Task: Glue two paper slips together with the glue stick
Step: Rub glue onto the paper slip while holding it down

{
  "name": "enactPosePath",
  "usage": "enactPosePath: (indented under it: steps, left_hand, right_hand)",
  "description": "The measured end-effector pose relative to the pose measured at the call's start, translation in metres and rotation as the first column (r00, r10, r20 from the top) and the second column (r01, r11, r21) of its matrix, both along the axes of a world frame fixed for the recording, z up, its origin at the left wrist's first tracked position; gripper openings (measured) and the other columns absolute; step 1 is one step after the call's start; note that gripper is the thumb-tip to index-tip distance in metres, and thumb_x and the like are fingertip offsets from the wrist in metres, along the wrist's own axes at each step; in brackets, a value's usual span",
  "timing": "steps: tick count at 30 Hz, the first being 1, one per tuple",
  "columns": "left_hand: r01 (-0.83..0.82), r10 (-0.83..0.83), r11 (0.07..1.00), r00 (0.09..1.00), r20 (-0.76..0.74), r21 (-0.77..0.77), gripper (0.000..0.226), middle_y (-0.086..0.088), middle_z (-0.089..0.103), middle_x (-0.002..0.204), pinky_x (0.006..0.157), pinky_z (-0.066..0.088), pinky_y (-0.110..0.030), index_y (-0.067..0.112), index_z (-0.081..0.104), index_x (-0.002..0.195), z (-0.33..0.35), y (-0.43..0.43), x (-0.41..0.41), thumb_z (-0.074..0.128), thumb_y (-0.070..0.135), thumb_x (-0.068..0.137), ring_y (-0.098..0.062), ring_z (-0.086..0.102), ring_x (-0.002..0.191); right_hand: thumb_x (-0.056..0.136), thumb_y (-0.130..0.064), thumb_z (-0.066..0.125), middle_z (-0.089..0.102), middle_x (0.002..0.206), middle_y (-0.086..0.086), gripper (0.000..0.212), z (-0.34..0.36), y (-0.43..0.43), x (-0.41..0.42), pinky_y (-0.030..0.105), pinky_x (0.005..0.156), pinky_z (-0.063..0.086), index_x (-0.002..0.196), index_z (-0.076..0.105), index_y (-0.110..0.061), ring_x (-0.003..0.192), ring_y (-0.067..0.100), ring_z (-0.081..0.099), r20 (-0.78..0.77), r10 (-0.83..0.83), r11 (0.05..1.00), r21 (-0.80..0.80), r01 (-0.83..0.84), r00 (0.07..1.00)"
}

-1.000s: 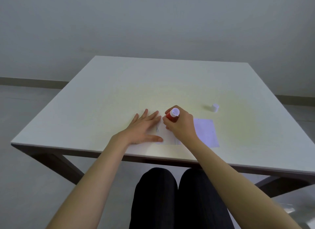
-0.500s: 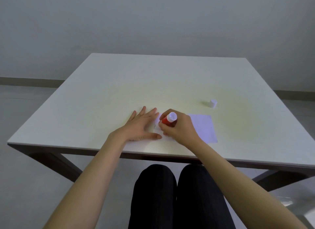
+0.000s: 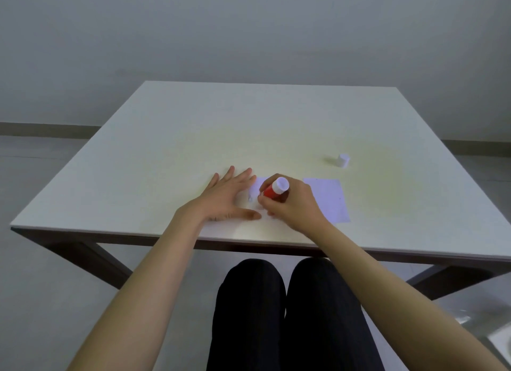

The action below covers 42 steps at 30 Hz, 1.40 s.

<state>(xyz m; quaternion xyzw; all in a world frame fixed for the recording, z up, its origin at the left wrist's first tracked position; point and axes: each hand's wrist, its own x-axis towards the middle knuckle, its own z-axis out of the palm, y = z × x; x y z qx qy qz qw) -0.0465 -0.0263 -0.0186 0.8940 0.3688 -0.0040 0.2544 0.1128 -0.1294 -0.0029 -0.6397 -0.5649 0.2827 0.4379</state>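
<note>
My right hand (image 3: 293, 204) grips a red glue stick (image 3: 273, 191) with a white end, tilted, its lower tip pressed on a white paper slip (image 3: 255, 195). That slip lies mostly hidden under both hands. My left hand (image 3: 226, 196) lies flat with fingers spread, pinning the slip's left side to the table. A second white paper slip (image 3: 330, 199) rests flat just right of my right hand. The glue stick's white cap (image 3: 343, 160) stands apart, farther back on the right.
The white table (image 3: 193, 138) has its near edge just below my hands, and my dark-trousered knees (image 3: 279, 301) show beneath it. A grey wall rises behind the table's far edge.
My right hand has shifted the glue stick slightly left and toward me over the slip. My left hand stays flat on the paper. The view has tilted a little.
</note>
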Motion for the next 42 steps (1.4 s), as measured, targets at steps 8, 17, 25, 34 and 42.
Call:
enactPosePath:
  steps: [8, 17, 25, 34, 42]
  left_hand:
    - [0.013, -0.013, 1.000, 0.999, -0.048, 0.015, 0.096, 0.014, -0.007, 0.159, 0.117, -0.012, -0.041, 0.029, 0.006, 0.150, 0.001, 0.000, 0.001, 0.059, 0.061, 0.078, -0.014, -0.018, 0.145]
    - [0.004, -0.004, 1.000, 0.999, -0.048, -0.006, 0.095, 0.015, -0.007, 0.159, 0.117, -0.013, -0.040, 0.029, 0.007, 0.150, 0.002, 0.001, 0.001, 0.060, 0.059, 0.077, -0.013, -0.018, 0.145]
    - [-0.008, 0.007, 1.000, 1.000, -0.021, -0.020, 0.096, 0.017, -0.006, 0.159, 0.117, -0.014, -0.039, 0.030, 0.009, 0.150, 0.000, 0.001, 0.001, 0.062, 0.060, 0.076, -0.011, -0.017, 0.145]
    - [-0.008, 0.007, 1.000, 1.000, -0.020, -0.016, 0.096, 0.017, -0.006, 0.159, 0.117, -0.014, -0.039, 0.031, 0.009, 0.150, -0.003, 0.003, 0.001, 0.062, 0.060, 0.075, -0.011, -0.018, 0.145]
    - [0.000, -0.001, 1.000, 1.000, -0.020, -0.031, 0.093, 0.016, -0.007, 0.159, 0.116, -0.015, -0.039, 0.031, 0.009, 0.150, -0.001, 0.002, 0.000, 0.062, 0.056, 0.078, -0.011, -0.019, 0.145]
  right_hand:
    - [0.077, -0.015, 0.064, 0.068, 0.072, 0.002, 0.005, 0.002, 0.001, 0.013, 0.022, 0.062, 0.048, 0.082, 0.061, -0.015, 0.066, 0.013, 0.061, 0.040, -0.099, 0.995, 0.014, 0.098, 0.994]
    - [0.078, -0.010, 0.064, 0.067, 0.069, 0.002, 0.005, 0.006, -0.002, 0.030, 0.030, 0.065, 0.054, 0.083, 0.062, -0.010, 0.060, 0.012, 0.062, -0.058, -0.168, 0.986, -0.011, 0.168, 0.984]
    - [0.075, -0.015, 0.066, 0.069, 0.070, 0.003, 0.007, -0.002, -0.029, 0.021, 0.026, 0.060, 0.053, 0.076, 0.062, -0.020, 0.055, 0.013, 0.063, -0.043, -0.052, 0.998, -0.032, 0.051, 0.998]
    - [0.077, -0.011, 0.066, 0.066, 0.067, 0.000, 0.006, -0.003, -0.042, 0.028, 0.015, 0.054, 0.050, 0.079, 0.062, -0.014, 0.051, 0.006, 0.059, -0.070, -0.113, 0.993, -0.023, 0.112, 0.991]
    - [0.076, -0.010, 0.064, 0.064, 0.059, -0.002, 0.005, 0.004, -0.018, 0.047, 0.015, 0.048, 0.048, 0.081, 0.063, -0.010, 0.045, 0.003, 0.058, -0.085, -0.262, 0.965, -0.029, 0.261, 0.961]
